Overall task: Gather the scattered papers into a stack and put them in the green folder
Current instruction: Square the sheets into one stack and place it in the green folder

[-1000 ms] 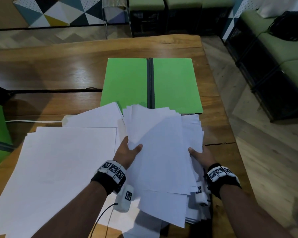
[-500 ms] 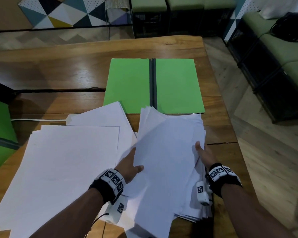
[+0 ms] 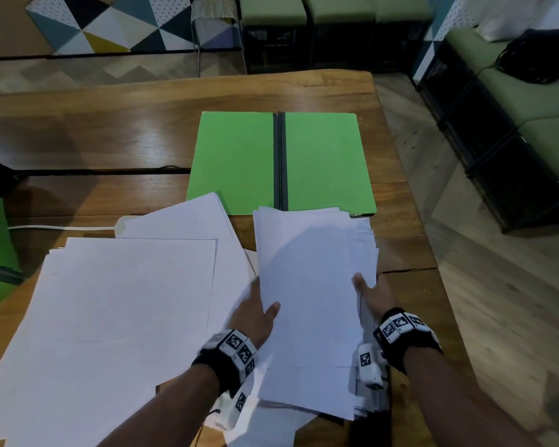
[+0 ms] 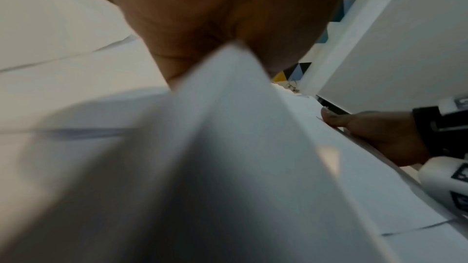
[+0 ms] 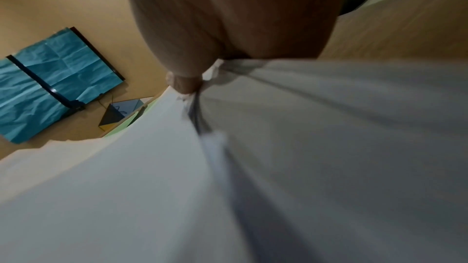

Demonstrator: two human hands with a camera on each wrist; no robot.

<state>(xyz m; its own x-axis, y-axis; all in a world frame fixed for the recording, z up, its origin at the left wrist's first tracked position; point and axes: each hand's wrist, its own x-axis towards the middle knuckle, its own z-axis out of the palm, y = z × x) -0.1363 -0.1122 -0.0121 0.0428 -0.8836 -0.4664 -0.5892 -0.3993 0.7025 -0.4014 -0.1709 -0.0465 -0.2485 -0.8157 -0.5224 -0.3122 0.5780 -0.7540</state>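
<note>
The tabletop [image 3: 110, 150] carries the open green folder [image 3: 320, 162]. Loose sheets [image 3: 120, 311] lie near-left of the folder. A partial stack [image 3: 310, 285] touches the folder's near edge, gripped by the left hand [image 3: 255, 314] and right hand [image 3: 375, 291]. Step: gathering. Next: square stack, collect remaining sheets.

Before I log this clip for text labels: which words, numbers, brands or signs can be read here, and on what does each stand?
No readable text in any view.
Papers: blank white sheets, no print visible.
Green folder: plain, no label.
Wrist bands: black-and-white square marker patterns, not letters or numbers.
Wrist views: blurred, nothing legible.
</note>
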